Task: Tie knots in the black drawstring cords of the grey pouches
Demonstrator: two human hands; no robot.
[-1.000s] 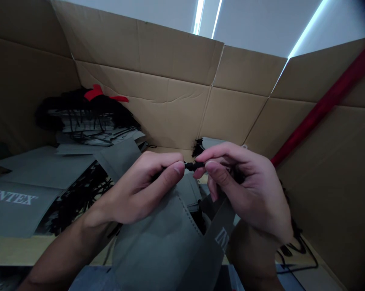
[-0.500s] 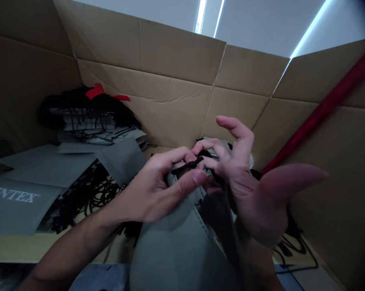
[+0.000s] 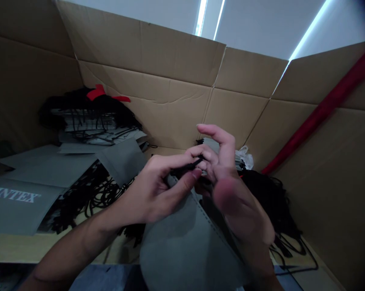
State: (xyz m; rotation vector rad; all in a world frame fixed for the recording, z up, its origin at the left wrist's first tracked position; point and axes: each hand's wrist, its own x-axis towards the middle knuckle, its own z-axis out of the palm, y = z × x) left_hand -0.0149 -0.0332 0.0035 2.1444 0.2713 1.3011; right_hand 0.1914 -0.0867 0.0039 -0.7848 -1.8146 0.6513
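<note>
- Swinging inward since the earlier frame, the bare right hand [image 3: 240, 198] is now turning its blurred thumb toward the camera instead of out to the right, its raised index finger reaching further left.
- Lower fingers of that hand are curling close around the thin black cord [image 3: 192, 165], seemingly to control its far end; how firmly, I cannot tell.
- Bare left hand [image 3: 161, 186] is pinching the cord between thumb and forefinger, probably to keep it steady for the other hand.
- Below both hands, the soft grey fabric bag with a stitched rim [image 3: 182, 242] is hanging across the front edge of the pale wooden desk [image 3: 9, 247], mouth upward, likely so the cord stays within reach.
- Toward the desk's front edge at left, the flat grey bag lettered INTEX [image 3: 15, 198] is lying; behind, the cord-draped grey stack [image 3: 91, 119] is standing near the brown cardboard wall [image 3: 170, 89].
- Near the right edge, tangled black cords [image 3: 267, 194] are heaping up, perhaps kept aside.
</note>
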